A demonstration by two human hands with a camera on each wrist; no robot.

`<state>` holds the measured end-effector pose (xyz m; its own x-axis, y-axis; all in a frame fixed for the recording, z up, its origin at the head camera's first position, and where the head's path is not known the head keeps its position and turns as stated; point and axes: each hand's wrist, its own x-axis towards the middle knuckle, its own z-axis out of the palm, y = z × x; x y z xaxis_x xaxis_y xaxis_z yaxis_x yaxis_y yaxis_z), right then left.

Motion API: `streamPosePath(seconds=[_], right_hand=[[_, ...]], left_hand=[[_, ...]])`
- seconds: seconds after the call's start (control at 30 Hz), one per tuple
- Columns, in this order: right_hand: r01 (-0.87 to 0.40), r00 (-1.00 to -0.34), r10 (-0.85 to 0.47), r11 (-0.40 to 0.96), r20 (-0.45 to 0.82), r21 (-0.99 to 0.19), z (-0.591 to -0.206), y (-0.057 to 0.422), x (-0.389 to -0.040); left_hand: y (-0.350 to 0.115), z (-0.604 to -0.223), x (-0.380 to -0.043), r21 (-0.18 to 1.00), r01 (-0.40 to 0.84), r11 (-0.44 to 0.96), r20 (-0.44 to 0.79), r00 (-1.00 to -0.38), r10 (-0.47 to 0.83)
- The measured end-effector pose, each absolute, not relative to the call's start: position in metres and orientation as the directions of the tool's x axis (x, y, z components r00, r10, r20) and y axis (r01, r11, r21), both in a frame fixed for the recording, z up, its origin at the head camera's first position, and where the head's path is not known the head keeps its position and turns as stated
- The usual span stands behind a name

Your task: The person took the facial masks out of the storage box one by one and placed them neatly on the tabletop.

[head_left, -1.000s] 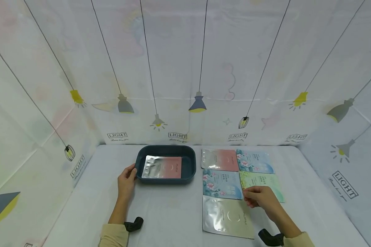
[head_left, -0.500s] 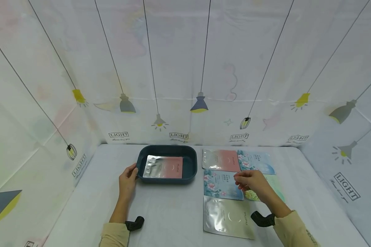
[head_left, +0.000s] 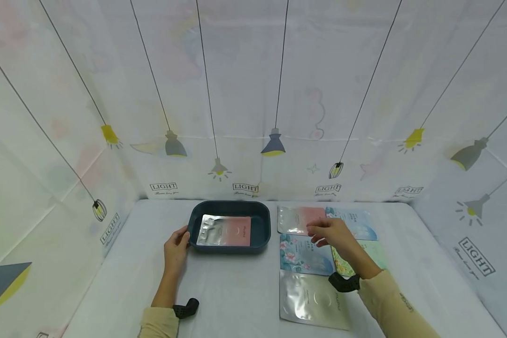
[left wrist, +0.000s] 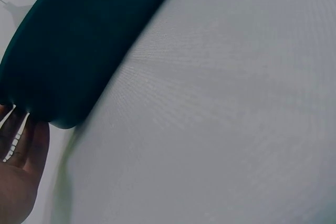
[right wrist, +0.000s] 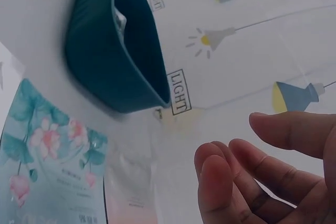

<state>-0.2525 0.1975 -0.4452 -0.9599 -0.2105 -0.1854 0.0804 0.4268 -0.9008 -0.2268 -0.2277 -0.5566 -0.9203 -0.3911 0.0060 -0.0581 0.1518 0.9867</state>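
Note:
In the head view, my left hand [head_left: 175, 251] touches the left end of a dark teal tray [head_left: 230, 251]. Its fingertips rest against the outer wall in the left wrist view [left wrist: 23, 150]. Inside the tray lies a flat pink-and-silver sachet [head_left: 225, 231]. My right hand [head_left: 335, 239] hovers over the sachets on the right, fingers loosely bent, with nothing held. Nearest to its fingertips are another pink-and-silver sachet [head_left: 293, 219] and a blue floral sachet [head_left: 304, 256]. The thumb and fingertips stand apart in the right wrist view [right wrist: 262, 166].
A second blue floral sachet [head_left: 357, 223] lies at the back right, above a green one [head_left: 373, 253] partly hidden by my right arm. A large silver-gold sachet [head_left: 308, 300] lies nearest the front. Behind the white table [head_left: 232, 291] hangs a lamp-printed cloth [head_left: 236, 94].
My right hand has moved from the edge of the green sachet, up and left over the blue floral one, toward the pink-and-silver one. My left hand stays at the tray.

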Motion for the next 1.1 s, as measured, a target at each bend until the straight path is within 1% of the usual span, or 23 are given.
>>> streamPosePath(seconds=[0.17,0.47,0.67,0.9,1.1], right_hand=[[0.060,-0.961,-0.225,0.402,-0.162,-0.914,-0.439,0.185,-0.260],[0.106,-0.956,-0.209,0.410,-0.206,-0.906,-0.429,0.156,-0.278],[0.143,-0.950,-0.200,0.406,-0.240,-0.903,-0.429,0.133,-0.291],[0.168,-0.934,-0.235,0.374,-0.269,-0.912,-0.428,0.107,-0.300],[0.211,-0.928,-0.215,0.368,-0.303,-0.906,-0.437,0.082,-0.308]], left_hand=[[-0.227,-0.558,-0.227,0.986,-0.064,0.152,0.001,-0.918,-0.397],[-0.227,-0.559,-0.227,0.984,-0.082,0.157,-0.015,-0.921,-0.389],[-0.228,-0.560,-0.228,0.983,-0.087,0.159,-0.018,-0.919,-0.395],[-0.227,-0.555,-0.225,0.986,-0.069,0.151,-0.005,-0.922,-0.387],[-0.227,-0.553,-0.226,0.985,-0.063,0.158,0.001,-0.925,-0.379]])
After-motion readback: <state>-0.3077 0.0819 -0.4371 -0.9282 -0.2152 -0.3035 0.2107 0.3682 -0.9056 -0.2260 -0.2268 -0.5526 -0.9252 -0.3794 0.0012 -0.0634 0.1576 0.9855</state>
